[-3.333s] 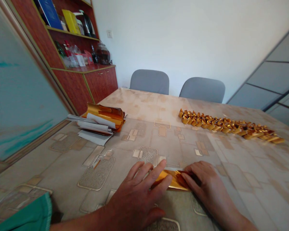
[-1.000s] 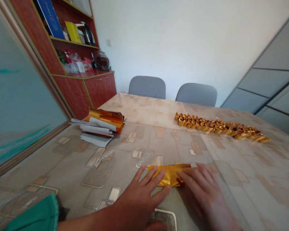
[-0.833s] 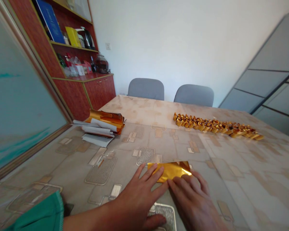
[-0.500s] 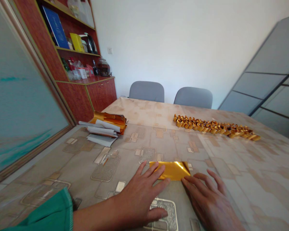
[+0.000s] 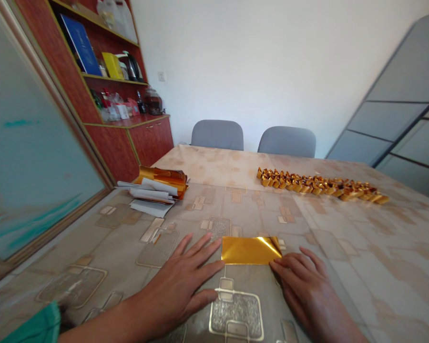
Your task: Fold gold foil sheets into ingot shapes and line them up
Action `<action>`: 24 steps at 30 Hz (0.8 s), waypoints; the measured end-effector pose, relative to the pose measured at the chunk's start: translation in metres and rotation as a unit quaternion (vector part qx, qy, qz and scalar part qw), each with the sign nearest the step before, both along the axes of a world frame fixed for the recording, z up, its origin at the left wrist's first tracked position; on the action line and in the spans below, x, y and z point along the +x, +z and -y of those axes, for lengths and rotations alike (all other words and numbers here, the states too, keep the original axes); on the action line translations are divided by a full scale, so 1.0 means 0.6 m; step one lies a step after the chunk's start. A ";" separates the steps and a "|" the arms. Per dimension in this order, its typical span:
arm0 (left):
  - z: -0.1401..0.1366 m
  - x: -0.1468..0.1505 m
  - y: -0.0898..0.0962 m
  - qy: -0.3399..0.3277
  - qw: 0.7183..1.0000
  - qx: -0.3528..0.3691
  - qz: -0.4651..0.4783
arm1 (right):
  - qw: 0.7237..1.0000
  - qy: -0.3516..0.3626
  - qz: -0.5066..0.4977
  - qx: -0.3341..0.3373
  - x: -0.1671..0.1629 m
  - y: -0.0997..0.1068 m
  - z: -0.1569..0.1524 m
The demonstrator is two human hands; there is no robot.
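Note:
A rectangular strip of shiny gold foil paper (image 5: 250, 250) lies on the patterned tablecloth in front of me. My left hand (image 5: 186, 276) rests flat just left of it, fingers spread and holding nothing, with fingertips by the strip's left edge. At the lower right corner of the foil, my right hand (image 5: 307, 286) has its fingertips bent together on the paper; the thumb is hidden beneath the hand. Near that side the foil shows a bright diagonal reflection.
Back left lies a curled stack of gold foil sheets (image 5: 164, 177) with white papers (image 5: 153, 195). Rows of folded gold foil pieces (image 5: 318, 183) stand back right. Two grey chairs (image 5: 217, 134) are behind the table (image 5: 207, 159); a red cabinet (image 5: 152, 138) stands left.
My left hand has slid left off the gold foil paper, baring its left part. My right hand stays at the lower right corner.

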State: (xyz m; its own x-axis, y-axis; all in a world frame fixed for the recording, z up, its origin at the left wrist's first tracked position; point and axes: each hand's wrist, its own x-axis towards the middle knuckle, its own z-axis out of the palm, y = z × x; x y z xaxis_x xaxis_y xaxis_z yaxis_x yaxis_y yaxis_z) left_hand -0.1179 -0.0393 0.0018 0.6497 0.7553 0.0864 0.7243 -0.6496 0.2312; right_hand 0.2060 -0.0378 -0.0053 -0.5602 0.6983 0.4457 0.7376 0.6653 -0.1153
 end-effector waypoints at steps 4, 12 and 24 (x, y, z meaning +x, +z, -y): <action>-0.004 0.003 0.010 0.020 0.994 0.092 0.051 | 0.999 0.008 -0.002 -0.037 0.005 0.001 -0.004; -0.041 0.095 0.034 -0.082 0.986 0.146 0.016 | 0.999 -0.009 -0.012 -0.047 -0.016 0.019 -0.015; -0.059 0.104 -0.002 -0.043 0.993 0.104 0.045 | 0.998 -0.019 0.027 -0.049 -0.131 0.015 -0.039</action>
